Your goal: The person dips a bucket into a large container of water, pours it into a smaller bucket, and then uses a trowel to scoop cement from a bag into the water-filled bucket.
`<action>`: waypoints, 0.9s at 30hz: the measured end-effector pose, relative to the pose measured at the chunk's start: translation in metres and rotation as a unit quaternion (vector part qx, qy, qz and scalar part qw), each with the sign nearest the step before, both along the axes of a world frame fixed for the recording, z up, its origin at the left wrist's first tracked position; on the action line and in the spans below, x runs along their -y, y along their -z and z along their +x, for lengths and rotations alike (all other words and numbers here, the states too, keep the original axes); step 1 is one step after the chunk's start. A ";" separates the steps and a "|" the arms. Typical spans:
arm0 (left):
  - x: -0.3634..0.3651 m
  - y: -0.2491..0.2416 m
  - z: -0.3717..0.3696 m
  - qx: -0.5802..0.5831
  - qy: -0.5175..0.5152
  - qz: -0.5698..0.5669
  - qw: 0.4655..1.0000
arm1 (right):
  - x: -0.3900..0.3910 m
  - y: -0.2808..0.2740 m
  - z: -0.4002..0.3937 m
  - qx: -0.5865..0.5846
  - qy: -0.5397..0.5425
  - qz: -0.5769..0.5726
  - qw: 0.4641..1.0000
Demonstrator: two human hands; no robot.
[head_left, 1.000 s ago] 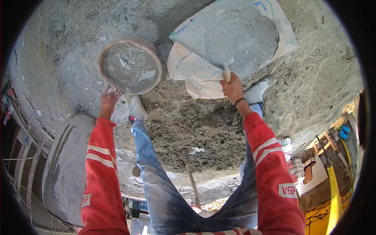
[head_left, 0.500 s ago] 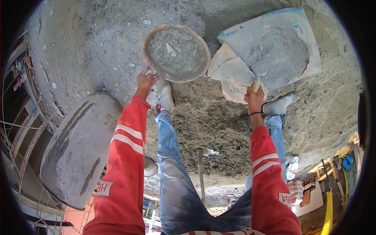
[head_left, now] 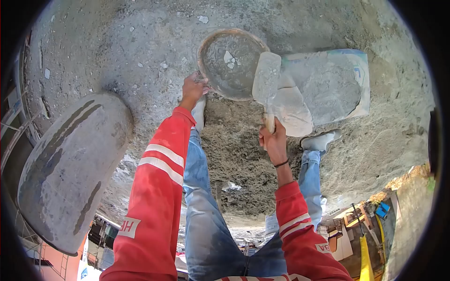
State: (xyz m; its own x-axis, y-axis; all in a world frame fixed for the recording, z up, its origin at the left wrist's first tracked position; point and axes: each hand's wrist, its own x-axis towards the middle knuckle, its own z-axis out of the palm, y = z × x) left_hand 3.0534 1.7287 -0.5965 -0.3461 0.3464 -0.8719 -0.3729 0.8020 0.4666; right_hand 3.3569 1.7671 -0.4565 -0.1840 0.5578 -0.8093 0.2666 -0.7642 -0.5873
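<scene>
My right hand is closed around the wooden handle of a trowel. Its broad, cement-dusted blade reaches over the right rim of a round basin. Wet grey mix fills the basin, with a few white fragments on top. At the lower left rim, my left hand grips the basin's edge with bent fingers. Right of the trowel lies an opened cement bag, its torn paper flap toward the basin. Grey powder is heaped in the bag.
A large grey slab-like piece with a rounded end lies at the left. My boots stand on either side of a patch of dark, rough soil. Loose chips dot the dusty ground. A yellow pipe-like object shows at lower right.
My right hand has moved left with the trowel, from the cement bag to the basin's right rim, and the blade now shows fully. My left hand stays at the basin; the view has shifted.
</scene>
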 end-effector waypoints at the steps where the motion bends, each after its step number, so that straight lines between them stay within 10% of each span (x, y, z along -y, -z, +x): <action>1: 0.000 0.002 -0.001 0.002 -0.005 0.000 1.000 | -0.004 0.002 -0.013 -0.063 -0.021 -0.058 0.996; 7: 0.005 0.003 -0.007 0.034 -0.018 0.019 0.999 | -0.032 0.060 -0.087 -0.324 0.127 -0.373 0.860; 16: 0.000 -0.004 -0.010 0.052 0.012 0.014 0.999 | -0.029 0.078 -0.097 -0.423 0.265 -0.424 0.756; 27: -0.007 -0.001 0.000 -0.001 0.020 -0.045 0.999 | -0.010 0.043 -0.041 -0.343 0.321 -0.423 0.775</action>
